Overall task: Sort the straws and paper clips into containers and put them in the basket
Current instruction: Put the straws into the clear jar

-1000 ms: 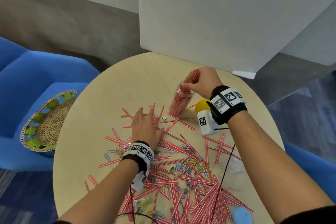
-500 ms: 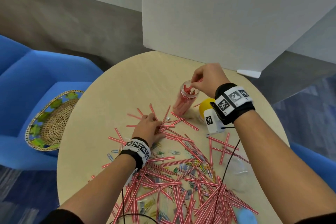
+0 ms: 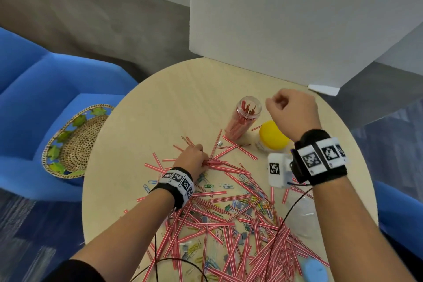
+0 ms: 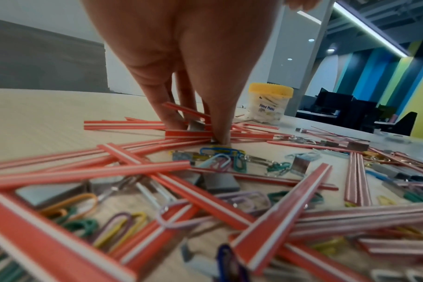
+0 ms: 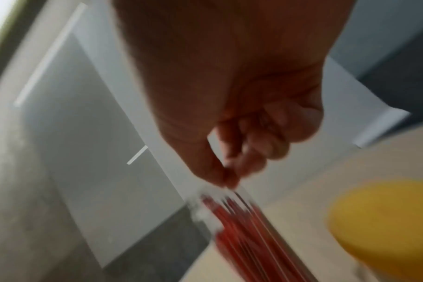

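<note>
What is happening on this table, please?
A person is sorting red-and-white straws from coloured paper clips on a round table. The left hand pinches a few straws from the scattered pile. The right hand, curled and empty, hovers beside the clear jar partly filled with straws. The woven basket waits on a blue chair.

Red-white straws (image 3: pixel 229 220) and coloured paper clips (image 3: pixel 249 201) scattered on table, more straws upright in clear jar (image 3: pixel 243 119)
</note>
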A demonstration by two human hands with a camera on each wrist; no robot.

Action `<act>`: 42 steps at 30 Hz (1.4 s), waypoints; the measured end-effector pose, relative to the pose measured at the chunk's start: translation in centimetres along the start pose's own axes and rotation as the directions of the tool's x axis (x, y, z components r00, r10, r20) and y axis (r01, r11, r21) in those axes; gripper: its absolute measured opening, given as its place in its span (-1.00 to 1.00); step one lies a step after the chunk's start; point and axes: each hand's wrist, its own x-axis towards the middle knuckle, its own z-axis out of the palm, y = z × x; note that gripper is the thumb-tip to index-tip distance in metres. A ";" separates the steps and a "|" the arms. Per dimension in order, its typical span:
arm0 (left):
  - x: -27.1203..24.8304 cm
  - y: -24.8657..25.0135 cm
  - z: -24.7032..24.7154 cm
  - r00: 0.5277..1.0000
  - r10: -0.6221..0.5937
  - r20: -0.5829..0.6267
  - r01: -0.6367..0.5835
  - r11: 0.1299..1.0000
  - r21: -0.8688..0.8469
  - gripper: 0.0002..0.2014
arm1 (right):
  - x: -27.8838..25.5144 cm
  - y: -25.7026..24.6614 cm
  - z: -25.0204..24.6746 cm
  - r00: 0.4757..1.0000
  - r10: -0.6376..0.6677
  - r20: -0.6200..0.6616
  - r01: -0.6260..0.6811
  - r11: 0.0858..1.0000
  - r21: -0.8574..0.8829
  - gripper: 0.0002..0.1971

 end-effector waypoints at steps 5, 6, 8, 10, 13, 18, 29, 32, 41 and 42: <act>-0.1 0.1 0.0 1.000 0.025 -0.019 -0.025 0.999 0.035 -0.75 | -5.2 4.0 6.7 0.813 0.107 0.572 -0.056 0.993 -0.106 -0.92; -0.2 0.0 0.0 0.999 0.031 -0.033 -0.029 0.998 0.050 -0.76 | -5.8 4.1 8.2 0.777 0.108 0.621 -0.005 0.986 -0.165 -0.69; -0.4 0.0 0.0 0.998 0.042 -0.055 -0.036 0.995 0.097 -0.78 | -6.5 4.0 11.1 0.761 0.063 0.646 0.077 0.979 -0.186 -0.28; -0.6 -0.1 0.2 0.997 0.047 -0.069 -0.038 0.990 0.136 -0.78 | -7.2 3.6 13.3 0.786 0.012 0.618 0.132 0.973 -0.187 0.01; -0.8 -0.1 0.3 0.997 0.036 -0.069 -0.026 0.989 0.145 -0.77 | -8.0 4.0 15.2 0.817 -0.019 0.576 0.194 0.950 -0.243 0.07; -0.5 0.0 -0.5 0.997 0.047 -0.061 -0.042 0.997 0.069 -0.80 | -9.9 4.6 15.9 0.849 -0.137 0.510 0.284 0.933 -0.222 -0.45; -0.9 0.8 -1.5 0.985 0.107 0.132 -0.109 0.994 0.010 -0.67 | -9.9 3.0 16.2 0.826 -0.146 0.544 0.351 0.889 -0.294 -0.81; -1.1 1.0 -1.5 0.977 0.030 0.212 -0.035 0.999 0.023 -0.58 | -9.6 3.4 15.4 0.827 -0.087 0.555 0.268 0.930 -0.254 -0.81; -2.4 -1.9 -3.4 0.980 -0.196 -0.041 0.174 0.937 -0.302 -0.91 | -9.8 5.3 13.8 0.801 0.022 0.598 0.138 0.966 -0.220 -0.84; -2.4 -2.3 -3.4 0.971 -0.232 -0.056 0.200 0.918 -0.343 -0.92 | -9.9 4.9 14.0 0.806 0.016 0.592 0.146 0.964 -0.224 -0.87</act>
